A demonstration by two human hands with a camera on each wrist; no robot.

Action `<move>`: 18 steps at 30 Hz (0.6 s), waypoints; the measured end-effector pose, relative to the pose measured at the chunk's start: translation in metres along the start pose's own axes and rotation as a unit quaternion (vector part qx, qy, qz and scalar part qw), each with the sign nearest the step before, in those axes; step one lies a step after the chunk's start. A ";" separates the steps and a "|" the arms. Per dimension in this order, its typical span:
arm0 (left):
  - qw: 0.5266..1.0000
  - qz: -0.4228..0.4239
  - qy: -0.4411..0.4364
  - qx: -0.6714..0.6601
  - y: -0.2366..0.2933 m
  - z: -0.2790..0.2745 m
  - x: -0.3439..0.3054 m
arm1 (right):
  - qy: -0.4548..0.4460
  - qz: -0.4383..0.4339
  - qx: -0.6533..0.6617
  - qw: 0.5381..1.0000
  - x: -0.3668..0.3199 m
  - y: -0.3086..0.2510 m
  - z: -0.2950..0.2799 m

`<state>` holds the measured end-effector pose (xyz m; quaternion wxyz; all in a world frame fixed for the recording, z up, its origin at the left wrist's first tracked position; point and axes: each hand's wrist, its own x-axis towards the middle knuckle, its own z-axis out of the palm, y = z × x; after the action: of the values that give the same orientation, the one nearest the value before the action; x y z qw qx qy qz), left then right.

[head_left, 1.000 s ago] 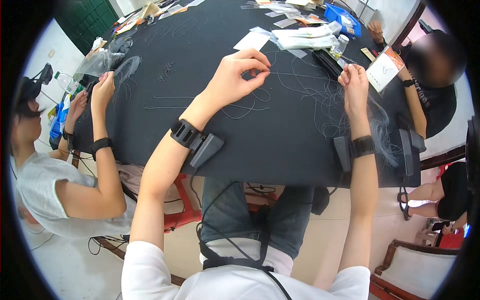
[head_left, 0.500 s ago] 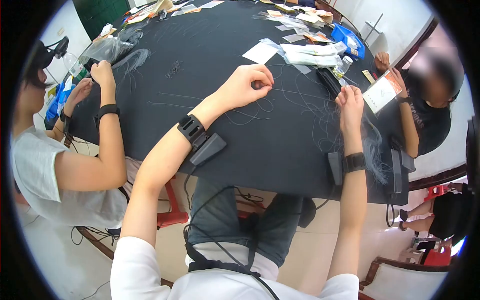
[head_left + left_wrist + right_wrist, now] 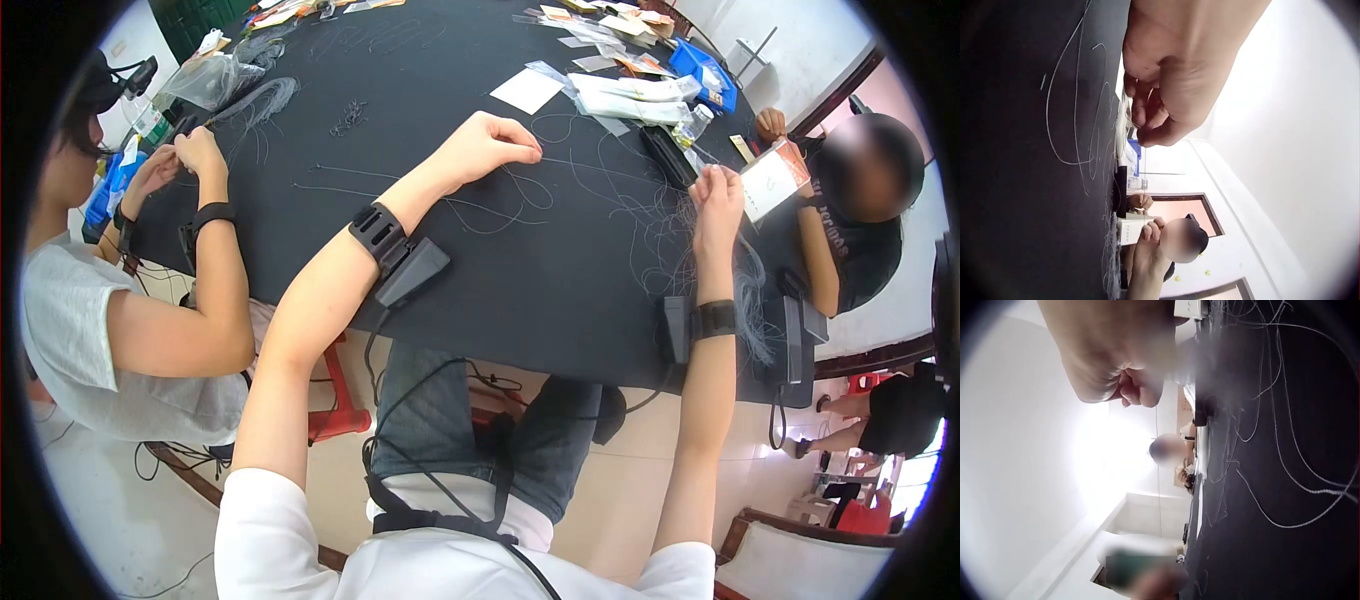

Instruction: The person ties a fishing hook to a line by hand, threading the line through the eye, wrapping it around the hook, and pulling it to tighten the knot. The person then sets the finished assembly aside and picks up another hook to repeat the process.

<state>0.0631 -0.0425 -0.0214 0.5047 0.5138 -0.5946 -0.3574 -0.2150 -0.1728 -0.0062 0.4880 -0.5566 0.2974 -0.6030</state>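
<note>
A thin grey line (image 3: 1159,481) runs taut between the two hands, above the black table. My left hand (image 3: 478,150) pinches one end between thumb and fingertips; in the left wrist view the line (image 3: 1145,157) leaves those fingertips. Over the table's right side, my right hand (image 3: 716,210) has its fingers bent in and grips the other end, the exact hold hidden behind the knuckles. Below the left hand and forearm lies a looped grey cord (image 3: 500,231). A tangle of fine grey strands (image 3: 640,235) spreads beside the right hand.
A bundle of grey strands (image 3: 755,310) hangs near the right edge. Beyond the right hand lie a black case (image 3: 664,155), white packets (image 3: 632,105) and a blue bin (image 3: 703,72). A person at right holds a printed card (image 3: 775,188); another person (image 3: 150,350) works at left.
The head view has shifted slightly. My left fingers have straightened from a rounded ring into a flatter pinch. The right hand keeps its grip, and the line stays stretched between them.
</note>
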 end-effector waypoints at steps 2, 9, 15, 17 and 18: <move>1.000 -0.006 0.013 0.005 0.001 -0.005 -0.001 | 0.071 -0.018 -0.026 0.997 0.003 -0.007 -0.003; 0.999 -0.003 0.015 -0.050 -0.001 -0.009 0.002 | 0.201 -0.074 -0.055 0.975 0.018 -0.013 -0.032; 0.998 0.006 -0.037 -0.049 0.005 -0.007 0.000 | 0.171 -0.031 -0.115 0.978 0.021 -0.012 -0.041; 0.998 0.003 -0.043 -0.034 0.012 -0.004 -0.003 | 0.163 -0.031 -0.164 0.972 0.020 -0.014 -0.040; 0.997 0.000 -0.060 -0.042 0.015 -0.002 -0.004 | 0.182 -0.060 -0.193 0.962 0.021 -0.013 -0.038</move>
<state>0.0616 -0.0349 -0.0075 0.4892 0.4701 -0.6081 -0.4122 -0.2529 -0.1946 0.0056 0.2715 -0.5381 0.4579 -0.6535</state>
